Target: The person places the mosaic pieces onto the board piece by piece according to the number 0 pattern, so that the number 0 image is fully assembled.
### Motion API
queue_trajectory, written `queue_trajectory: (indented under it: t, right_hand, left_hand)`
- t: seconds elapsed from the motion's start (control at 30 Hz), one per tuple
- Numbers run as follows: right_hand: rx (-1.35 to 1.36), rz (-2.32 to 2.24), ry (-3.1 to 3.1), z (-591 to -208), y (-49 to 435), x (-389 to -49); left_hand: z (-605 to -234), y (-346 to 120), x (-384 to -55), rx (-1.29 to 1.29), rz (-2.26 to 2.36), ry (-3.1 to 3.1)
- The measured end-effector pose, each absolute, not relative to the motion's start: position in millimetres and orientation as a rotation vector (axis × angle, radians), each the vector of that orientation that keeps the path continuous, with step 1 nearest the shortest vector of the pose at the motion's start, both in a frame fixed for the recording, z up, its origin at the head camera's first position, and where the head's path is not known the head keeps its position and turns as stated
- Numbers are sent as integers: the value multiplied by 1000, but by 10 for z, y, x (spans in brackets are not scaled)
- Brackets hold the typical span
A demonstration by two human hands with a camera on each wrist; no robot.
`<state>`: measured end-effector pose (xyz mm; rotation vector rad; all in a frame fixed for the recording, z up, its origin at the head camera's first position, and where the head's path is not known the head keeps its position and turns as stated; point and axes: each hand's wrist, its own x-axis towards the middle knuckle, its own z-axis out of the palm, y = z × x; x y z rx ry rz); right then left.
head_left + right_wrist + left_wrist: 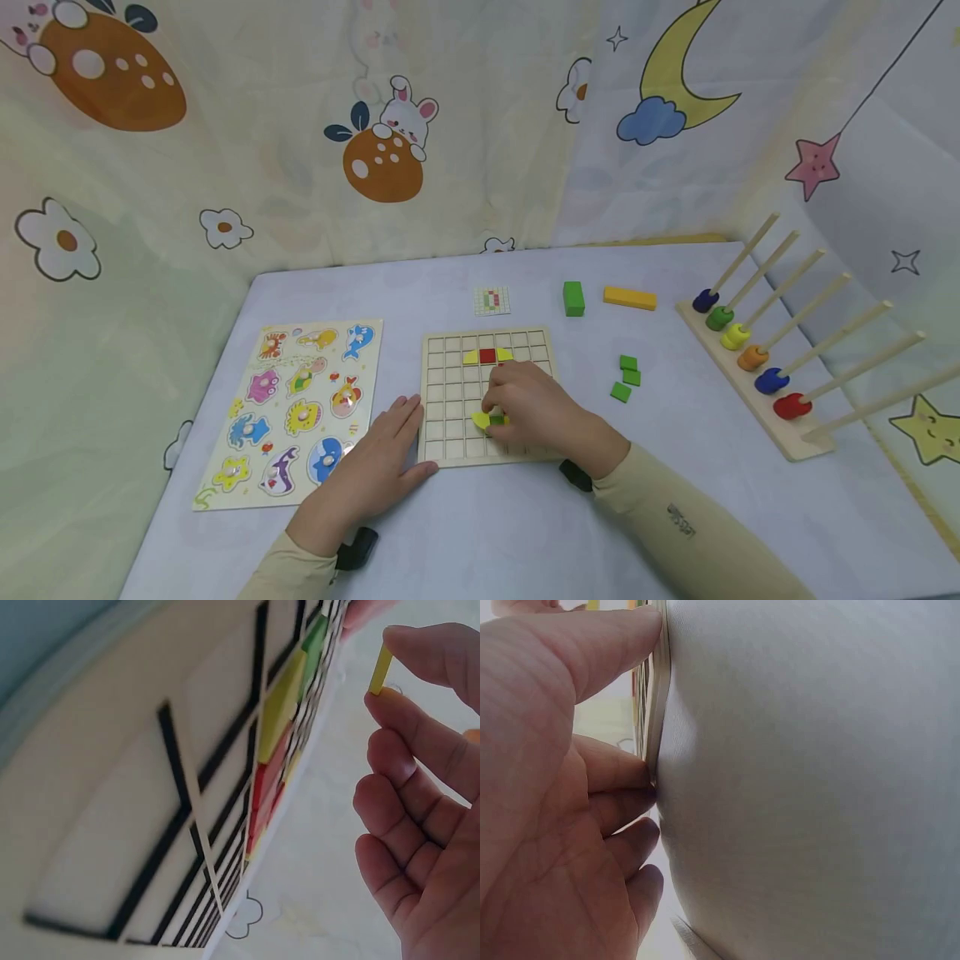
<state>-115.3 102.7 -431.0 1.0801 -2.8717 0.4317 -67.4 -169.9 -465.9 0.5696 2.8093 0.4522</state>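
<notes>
Between thumb and index finger, my right hand (536,404) pinches a small yellow tile (381,670), seen edge-on in the right wrist view and held off the board. Beneath is a wooden grid board (444,429) with square cells. A red tile (487,356) lies in an upper row, with a yellow tile (470,357) beside it; my right hand covers part of the board. Red, yellow and green (313,652) tiles show on it in the right wrist view. My left hand (378,450) rests beside the board, thumb and fingertips against its left edge.
An animal knob puzzle (255,392) lies at the left. Behind the board is a small pattern card (492,301); a green block (573,298) and an orange bar (630,298) are right of it. Several green tiles (621,392) lie at the right, before a peg rack (750,383) with coloured beads.
</notes>
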Motion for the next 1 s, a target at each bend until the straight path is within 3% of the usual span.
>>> queue_trajectory:
  t: [1.0]
  right_hand:
    - [1035,403,-3018,-4427,883,-1164]
  left_hand:
    - [-4661,-1707,-665,588,453,2811]
